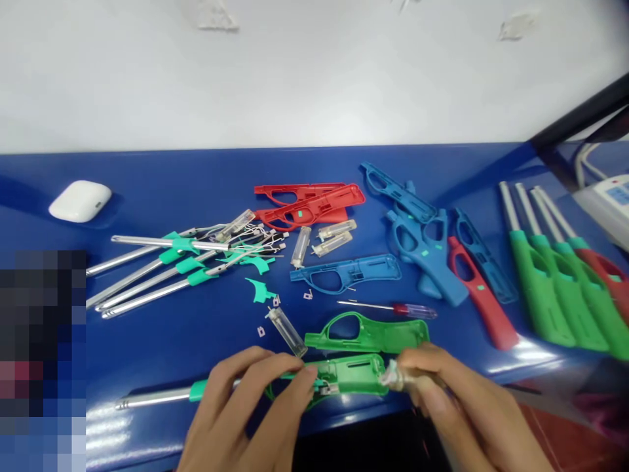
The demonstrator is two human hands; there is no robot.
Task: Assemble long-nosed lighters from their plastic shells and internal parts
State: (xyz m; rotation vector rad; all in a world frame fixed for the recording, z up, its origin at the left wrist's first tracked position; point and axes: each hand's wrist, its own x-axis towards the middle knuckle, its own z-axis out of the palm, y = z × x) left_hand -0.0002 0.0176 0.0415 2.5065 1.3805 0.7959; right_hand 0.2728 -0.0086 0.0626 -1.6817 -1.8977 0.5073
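My left hand (pixel 258 393) presses its fingers down on a green lighter handle half (pixel 358 375), which lies with its hollow side up at the table's front. A silver lighter tube (pixel 152 398) with a teal collar extends to the left from under this hand. In my right hand (pixel 442 387), a small whitish, see-through piece (pixel 392 375) is pinched at the right end of the handle half; it is blurred, but resembles a clear fuel tank. The matching green half (pixel 368 333) lies just behind. A clear fuel tank (pixel 287 331) rests near my left fingertips.
Loose silver tubes (pixel 152 275) with wires lie at left, near a white earbud case (pixel 80 201). Red halves (pixel 314 204), blue halves (pixel 348 272) and a screwdriver (pixel 393 309) lie across the middle. Several assembled green lighters (pixel 540 288) line the right side.
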